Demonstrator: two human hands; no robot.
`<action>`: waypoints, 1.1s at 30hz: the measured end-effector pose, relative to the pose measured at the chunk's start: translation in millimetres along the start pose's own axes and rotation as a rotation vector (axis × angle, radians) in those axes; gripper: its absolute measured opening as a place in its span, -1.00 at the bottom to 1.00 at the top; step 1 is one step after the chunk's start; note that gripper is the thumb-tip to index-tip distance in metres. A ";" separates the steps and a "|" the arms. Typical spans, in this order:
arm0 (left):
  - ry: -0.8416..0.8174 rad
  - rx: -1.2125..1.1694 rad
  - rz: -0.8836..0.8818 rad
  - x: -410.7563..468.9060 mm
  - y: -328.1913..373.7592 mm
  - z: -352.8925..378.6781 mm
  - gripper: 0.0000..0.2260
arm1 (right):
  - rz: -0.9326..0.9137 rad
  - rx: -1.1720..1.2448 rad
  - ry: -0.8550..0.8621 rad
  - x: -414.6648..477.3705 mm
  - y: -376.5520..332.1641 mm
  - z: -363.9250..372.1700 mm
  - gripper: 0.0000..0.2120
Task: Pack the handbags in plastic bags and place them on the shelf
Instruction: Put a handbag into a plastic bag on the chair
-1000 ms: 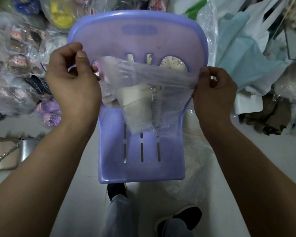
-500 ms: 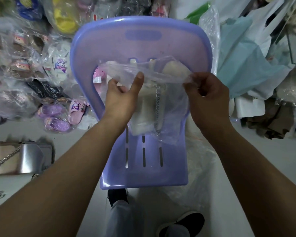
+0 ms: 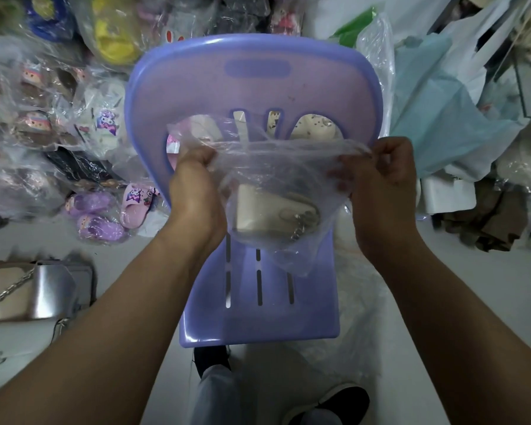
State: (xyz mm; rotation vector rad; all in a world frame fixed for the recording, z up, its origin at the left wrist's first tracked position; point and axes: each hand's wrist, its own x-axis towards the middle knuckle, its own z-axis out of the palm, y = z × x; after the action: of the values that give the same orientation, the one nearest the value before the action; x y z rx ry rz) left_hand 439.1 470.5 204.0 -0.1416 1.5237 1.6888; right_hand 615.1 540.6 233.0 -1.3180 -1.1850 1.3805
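Head view: a clear plastic bag (image 3: pixel 288 162) hangs in the middle of the frame, held up over the seat of a purple plastic chair (image 3: pixel 252 90). The left hand (image 3: pixel 196 188) is at nine o'clock of the bag, its back to the camera and its fingers curled over the bag's rim, clamped on the film. The right hand (image 3: pixel 383 185) is at three o'clock of the bag. It pinches the opposite rim between thumb and curled fingers, so the mouth is stretched wide between the two hands.

Inside the bag, low in the sagging film, lies a cream handbag (image 3: pixel 258 211). A metal chain (image 3: pixel 299 231) is bunched against its side at about four o'clock. The bag's bottom corner droops toward the slots in the chair seat; whether it touches the seat I cannot tell.

On the floor at eight o'clock of the frame a silver handbag (image 3: pixel 48 291) sits against a beige handbag (image 3: pixel 3 291) with a chain strap. At nine to ten o'clock purple slippers (image 3: pixel 95 216) lie wrapped in plastic among other bagged goods. A pale blue bag (image 3: pixel 436 118) is at two o'clock. At six o'clock a black shoe (image 3: pixel 344 400) of the person shows.
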 end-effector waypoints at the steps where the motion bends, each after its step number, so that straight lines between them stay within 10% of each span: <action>1: -0.013 0.018 -0.005 -0.3 1.5 -1.1 -0.85 | -0.101 -0.074 0.025 -0.2 -0.7 -2.1 -0.72; 16: 0.107 0.209 0.238 12.8 9.6 -4.7 -0.76 | -0.430 -0.393 0.001 -5.0 -0.7 -4.9 -0.74; 27: -0.169 -0.270 -0.044 -5.5 7.6 1.7 -0.60 | 0.230 0.048 -0.070 -1.4 18.3 25.9 -0.82; 33: 0.022 0.217 -0.004 -6.8 -16.5 14.0 -0.54 | 0.399 0.181 -0.197 -13.0 16.7 52.5 -0.70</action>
State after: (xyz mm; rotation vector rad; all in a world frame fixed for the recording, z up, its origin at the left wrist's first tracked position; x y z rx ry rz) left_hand 459.9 477.8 198.9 -0.0494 1.7100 1.5115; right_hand 564.1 521.3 218.2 -1.3589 -0.9232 1.8944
